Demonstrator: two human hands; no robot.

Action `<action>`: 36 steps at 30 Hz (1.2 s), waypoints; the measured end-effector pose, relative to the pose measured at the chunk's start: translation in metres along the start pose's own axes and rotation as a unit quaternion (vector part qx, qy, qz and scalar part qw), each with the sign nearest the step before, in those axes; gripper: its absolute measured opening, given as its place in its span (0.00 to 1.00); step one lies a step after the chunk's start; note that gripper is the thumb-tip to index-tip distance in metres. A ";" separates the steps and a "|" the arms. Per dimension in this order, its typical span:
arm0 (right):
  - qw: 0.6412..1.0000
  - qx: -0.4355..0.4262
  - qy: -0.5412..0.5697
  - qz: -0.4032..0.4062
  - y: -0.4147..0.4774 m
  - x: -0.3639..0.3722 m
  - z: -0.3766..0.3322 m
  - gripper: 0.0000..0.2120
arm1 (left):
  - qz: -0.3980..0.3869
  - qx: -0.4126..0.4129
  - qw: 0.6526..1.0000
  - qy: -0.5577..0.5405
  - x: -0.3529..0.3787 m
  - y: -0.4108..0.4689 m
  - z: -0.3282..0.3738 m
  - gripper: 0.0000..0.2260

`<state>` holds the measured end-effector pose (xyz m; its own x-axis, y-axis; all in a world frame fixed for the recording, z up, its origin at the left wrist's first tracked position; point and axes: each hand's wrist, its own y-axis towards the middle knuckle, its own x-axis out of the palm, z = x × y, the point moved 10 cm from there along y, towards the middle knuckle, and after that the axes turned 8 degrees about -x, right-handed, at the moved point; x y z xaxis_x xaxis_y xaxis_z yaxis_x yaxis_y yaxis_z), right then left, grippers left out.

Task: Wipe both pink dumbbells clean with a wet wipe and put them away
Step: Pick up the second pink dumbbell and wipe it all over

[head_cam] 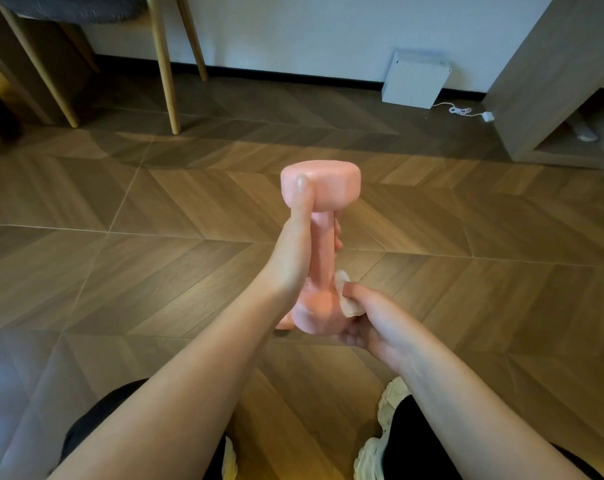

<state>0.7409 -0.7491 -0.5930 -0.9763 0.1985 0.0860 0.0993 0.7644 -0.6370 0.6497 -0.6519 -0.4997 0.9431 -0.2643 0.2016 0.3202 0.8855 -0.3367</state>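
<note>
Nearest, above the shoes, the right hand pinches a folded wipe against the lower head of the dumbbell. The dumbbell stands upright in the air just ahead of it. The left hand wraps the handle, thumb laid up against the upper head. To wipe well, I would keep the left grip firm, since the damp coating may slip. I would work the wipe round the lower head and turn the dumbbell with the left hand so that every face meets the wipe. The handle under the fingers needs a shift of grip. A pink bit under the left wrist may be the second dumbbell; I cannot tell. Far beyond the hands, a white box leans by the wall, contents unseen. Right of it, an open cabinet holds a pale object, too small to name.
</note>
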 end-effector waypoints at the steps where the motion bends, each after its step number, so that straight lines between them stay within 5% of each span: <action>1: 1.000 0.004 0.006 0.012 0.001 -0.003 0.002 0.08 | 0.010 -0.008 1.000 0.004 -0.001 0.000 -0.003 0.39; 18: 0.992 0.045 -0.069 -0.097 0.000 0.013 0.004 0.09 | -0.113 -0.033 0.978 -0.174 0.013 -0.007 0.007 0.43; 26: 0.998 -0.002 -0.066 -0.001 0.007 -0.016 0.000 0.06 | -0.021 -0.037 0.996 -0.081 -0.001 0.000 -0.004 0.39; 36: 0.987 0.010 -0.133 -0.095 0.006 -0.001 -0.007 0.09 | -0.095 -0.037 0.975 -0.198 0.013 -0.005 0.005 0.43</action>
<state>0.7440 -0.7401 -0.5914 -0.9931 -0.1173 0.0041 -0.0924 0.7600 -0.6433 0.6602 -0.6574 -0.4906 0.7631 -0.2396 0.6003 0.5042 0.8017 -0.3210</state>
